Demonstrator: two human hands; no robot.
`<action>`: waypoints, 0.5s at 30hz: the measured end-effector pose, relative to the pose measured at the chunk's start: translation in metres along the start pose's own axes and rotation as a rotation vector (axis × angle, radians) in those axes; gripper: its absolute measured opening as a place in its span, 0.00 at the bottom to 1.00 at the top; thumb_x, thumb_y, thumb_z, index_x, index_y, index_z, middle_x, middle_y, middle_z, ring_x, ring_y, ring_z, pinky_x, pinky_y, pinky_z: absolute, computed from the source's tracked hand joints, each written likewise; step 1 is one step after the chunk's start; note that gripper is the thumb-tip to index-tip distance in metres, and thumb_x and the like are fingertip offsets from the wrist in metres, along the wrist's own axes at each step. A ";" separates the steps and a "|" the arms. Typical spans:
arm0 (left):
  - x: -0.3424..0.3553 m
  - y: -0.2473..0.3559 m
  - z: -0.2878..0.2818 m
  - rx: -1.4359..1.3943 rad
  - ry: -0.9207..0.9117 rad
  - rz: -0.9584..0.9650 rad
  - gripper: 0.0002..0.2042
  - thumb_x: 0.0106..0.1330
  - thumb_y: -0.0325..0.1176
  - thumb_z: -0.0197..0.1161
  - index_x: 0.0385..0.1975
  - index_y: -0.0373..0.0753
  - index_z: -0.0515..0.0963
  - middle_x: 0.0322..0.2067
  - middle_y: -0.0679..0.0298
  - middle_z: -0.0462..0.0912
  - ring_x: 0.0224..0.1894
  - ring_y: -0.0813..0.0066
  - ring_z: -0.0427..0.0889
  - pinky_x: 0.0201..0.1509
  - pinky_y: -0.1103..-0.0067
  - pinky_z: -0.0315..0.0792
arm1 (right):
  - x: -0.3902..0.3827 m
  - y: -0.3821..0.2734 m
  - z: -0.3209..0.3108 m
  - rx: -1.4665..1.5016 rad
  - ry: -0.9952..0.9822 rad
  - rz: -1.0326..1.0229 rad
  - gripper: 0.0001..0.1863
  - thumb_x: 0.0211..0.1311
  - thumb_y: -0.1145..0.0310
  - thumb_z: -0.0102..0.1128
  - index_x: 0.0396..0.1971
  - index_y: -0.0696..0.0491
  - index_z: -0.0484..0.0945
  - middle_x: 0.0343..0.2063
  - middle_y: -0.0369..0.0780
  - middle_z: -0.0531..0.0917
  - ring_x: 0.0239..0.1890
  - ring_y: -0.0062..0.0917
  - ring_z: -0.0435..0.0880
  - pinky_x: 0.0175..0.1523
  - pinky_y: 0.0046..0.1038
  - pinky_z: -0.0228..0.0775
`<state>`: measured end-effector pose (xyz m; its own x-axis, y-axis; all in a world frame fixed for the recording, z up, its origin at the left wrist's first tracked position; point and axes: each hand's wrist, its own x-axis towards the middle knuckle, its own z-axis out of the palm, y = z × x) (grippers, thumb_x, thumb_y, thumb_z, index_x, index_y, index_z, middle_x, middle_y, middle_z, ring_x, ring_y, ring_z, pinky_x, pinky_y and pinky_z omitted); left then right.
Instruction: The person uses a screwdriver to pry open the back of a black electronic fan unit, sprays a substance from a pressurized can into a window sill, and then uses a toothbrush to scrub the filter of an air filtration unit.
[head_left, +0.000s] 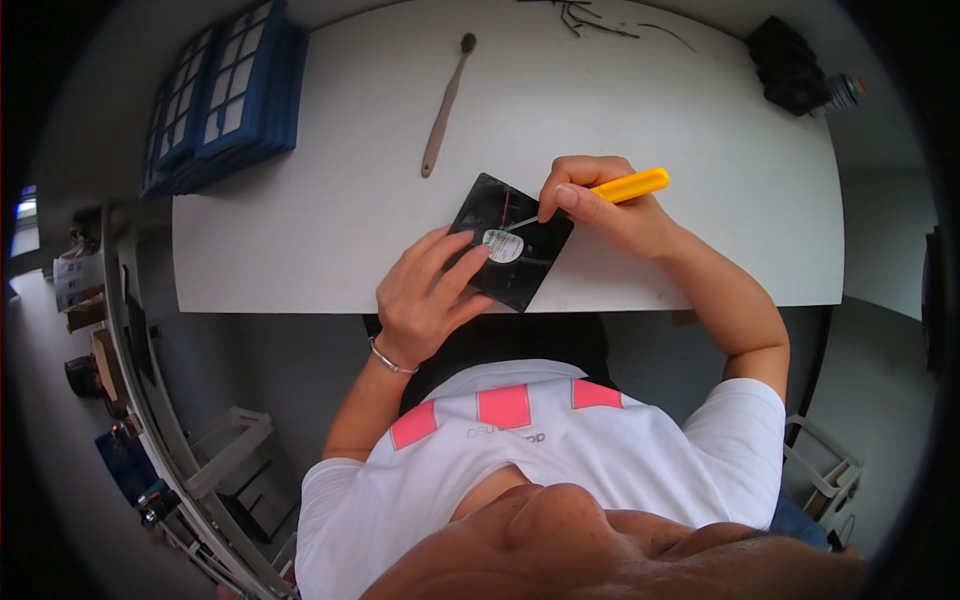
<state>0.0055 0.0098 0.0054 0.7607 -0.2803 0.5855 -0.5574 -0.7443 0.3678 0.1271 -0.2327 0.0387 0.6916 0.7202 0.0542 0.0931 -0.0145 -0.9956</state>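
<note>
A flat, square, black plastic piece (533,248), which looks like a fan with a round pale label (506,250), lies tilted at the front of the white desk (330,230). My left hand (430,292) grips its left side and front corner, fingertips resting on its face. My right hand (612,212) holds a yellow-handled tool (636,182) with a thin metal shaft, whose tip reaches down to the upper edge of the label, near a small red wire. A long brush (445,115) with a dark head lies beyond the piece.
Stacked blue frames (228,115) stand at the back left. Short black strips (590,25) lie along the far edge. Black stacked parts (780,65) and a can (840,95) sit at the back right. A shelf rack (140,450) with assorted items runs down my left.
</note>
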 end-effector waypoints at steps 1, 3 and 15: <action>0.000 0.000 -0.001 -0.003 -0.004 -0.003 0.27 0.41 0.38 0.79 0.45 0.39 0.83 0.46 0.57 0.83 0.48 0.55 0.83 0.49 0.68 0.79 | 0.000 0.000 0.000 0.006 -0.013 0.010 0.20 0.70 0.53 0.57 0.29 0.55 0.82 0.25 0.34 0.81 0.30 0.17 0.74 0.36 0.23 0.65; 0.001 0.002 -0.005 -0.003 -0.004 -0.006 0.26 0.42 0.38 0.79 0.45 0.38 0.83 0.46 0.57 0.83 0.49 0.55 0.82 0.50 0.68 0.79 | -0.001 -0.001 0.001 -0.006 -0.021 0.015 0.20 0.70 0.53 0.57 0.29 0.56 0.82 0.25 0.34 0.81 0.30 0.17 0.74 0.36 0.23 0.65; 0.032 0.012 -0.003 -0.059 -0.044 -0.213 0.15 0.56 0.25 0.70 0.44 0.41 0.84 0.44 0.63 0.78 0.40 0.69 0.74 0.42 0.75 0.72 | 0.000 -0.003 0.002 -0.001 0.067 0.011 0.13 0.65 0.61 0.64 0.44 0.52 0.81 0.33 0.35 0.84 0.35 0.18 0.78 0.43 0.26 0.71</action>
<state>0.0226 -0.0060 0.0311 0.8765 -0.1475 0.4581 -0.3998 -0.7531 0.5224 0.1253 -0.2318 0.0418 0.7390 0.6720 0.0485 0.0862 -0.0229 -0.9960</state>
